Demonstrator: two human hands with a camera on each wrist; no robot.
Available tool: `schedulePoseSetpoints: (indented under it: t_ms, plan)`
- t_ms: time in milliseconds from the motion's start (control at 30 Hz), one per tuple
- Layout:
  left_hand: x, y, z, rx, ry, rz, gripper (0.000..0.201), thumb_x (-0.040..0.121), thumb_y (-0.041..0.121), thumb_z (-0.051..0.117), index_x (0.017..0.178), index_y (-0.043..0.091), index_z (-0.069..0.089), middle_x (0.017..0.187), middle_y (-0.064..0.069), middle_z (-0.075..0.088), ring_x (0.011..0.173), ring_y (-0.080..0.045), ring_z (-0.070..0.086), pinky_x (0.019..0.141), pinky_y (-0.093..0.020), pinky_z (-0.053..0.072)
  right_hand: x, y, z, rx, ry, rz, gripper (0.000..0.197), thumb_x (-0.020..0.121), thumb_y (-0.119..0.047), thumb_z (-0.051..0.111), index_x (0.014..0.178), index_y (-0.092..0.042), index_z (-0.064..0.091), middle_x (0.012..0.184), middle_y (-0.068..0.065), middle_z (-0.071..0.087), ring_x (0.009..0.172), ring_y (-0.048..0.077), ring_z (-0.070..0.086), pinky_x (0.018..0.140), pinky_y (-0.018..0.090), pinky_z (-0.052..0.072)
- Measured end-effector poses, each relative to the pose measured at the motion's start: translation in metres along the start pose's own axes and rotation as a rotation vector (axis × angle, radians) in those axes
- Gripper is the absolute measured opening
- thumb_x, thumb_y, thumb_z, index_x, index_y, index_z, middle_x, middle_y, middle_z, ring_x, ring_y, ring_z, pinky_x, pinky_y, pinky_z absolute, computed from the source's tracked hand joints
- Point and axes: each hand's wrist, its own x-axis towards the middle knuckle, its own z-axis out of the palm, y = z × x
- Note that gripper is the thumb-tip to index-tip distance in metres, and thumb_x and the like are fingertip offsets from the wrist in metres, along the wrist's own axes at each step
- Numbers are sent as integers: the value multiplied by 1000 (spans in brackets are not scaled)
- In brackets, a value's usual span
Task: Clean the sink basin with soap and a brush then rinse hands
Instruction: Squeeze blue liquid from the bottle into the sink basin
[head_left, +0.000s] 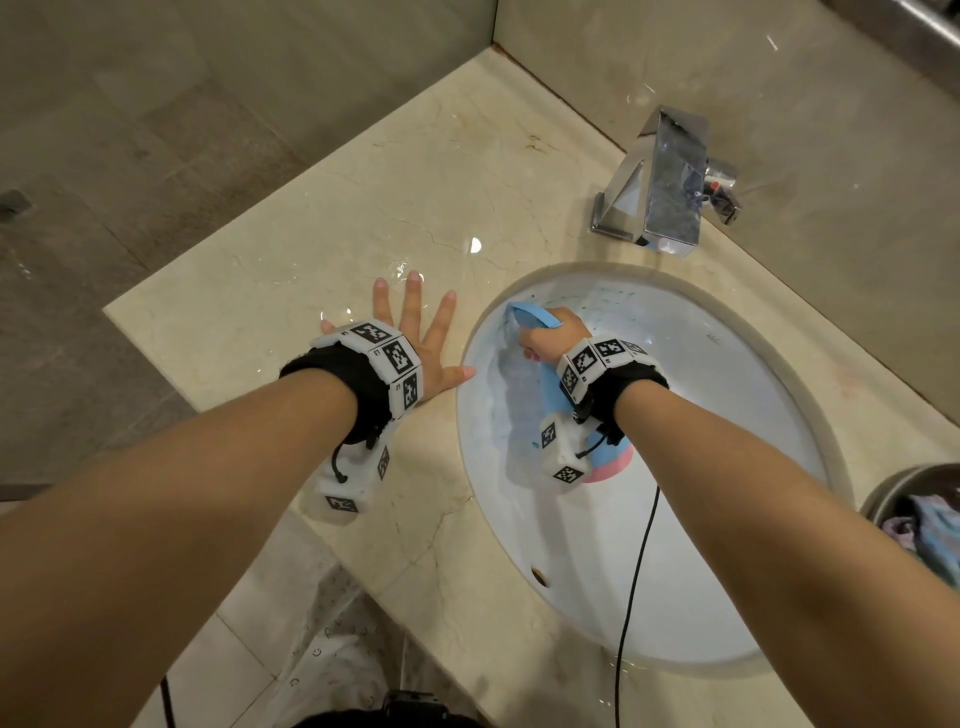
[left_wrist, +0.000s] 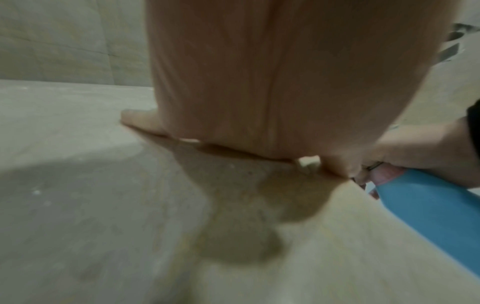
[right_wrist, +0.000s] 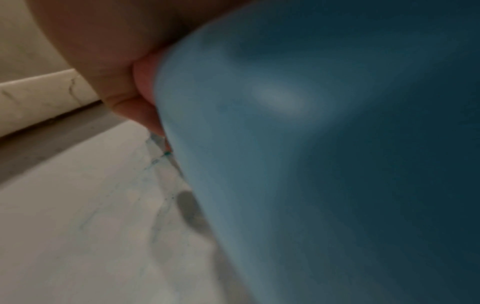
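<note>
An oval white sink basin (head_left: 727, 519) is set into a beige marble counter (head_left: 389, 208). My right hand (head_left: 550, 338) grips a blue brush (head_left: 530, 317) with a pink end and holds its head against the basin's far left wall, where bluish soap streaks (head_left: 514, 395) run down. The right wrist view is filled by the blue brush (right_wrist: 324, 164) beside my fingers (right_wrist: 140, 107), with streaked basin below. My left hand (head_left: 415, 332) lies flat on the wet counter left of the basin, fingers spread. In the left wrist view that palm (left_wrist: 259, 92) presses the counter.
A chrome faucet (head_left: 665, 182) stands behind the basin. A round metal bin (head_left: 919, 514) with cloth in it sits at the right edge. A black cable (head_left: 636, 597) hangs across the basin from my right wrist. Tiled walls close the corner.
</note>
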Motion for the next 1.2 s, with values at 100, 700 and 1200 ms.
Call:
schedulePoseSetpoints:
  t_ms: [100,700,1200]
  plan:
    - [1,0,0,2,5,-2,87,81,77,17,137,35,-35,144,-5,-43,133,-42,-33,105,-69,5,-2,-1,-2,-19,-25,1,19,76,-6,55,61,-14,48,63,3,50,55,18,45,50,20,33]
    - [1,0,2,9,21,-3,87,81,76,17,137,34,-36,145,-7,-42,132,-44,-33,105,-69,5,-3,-2,1,-46,-32,-41,12,80,-8,55,68,-11,53,78,10,57,66,21,51,54,22,36]
    - [1,0,2,3,19,1,88,82,76,18,136,35,-36,144,-6,-43,132,-43,-33,104,-70,5,-1,3,-13,-42,69,-44,20,82,-9,51,63,-12,47,65,3,48,53,13,42,48,20,32]
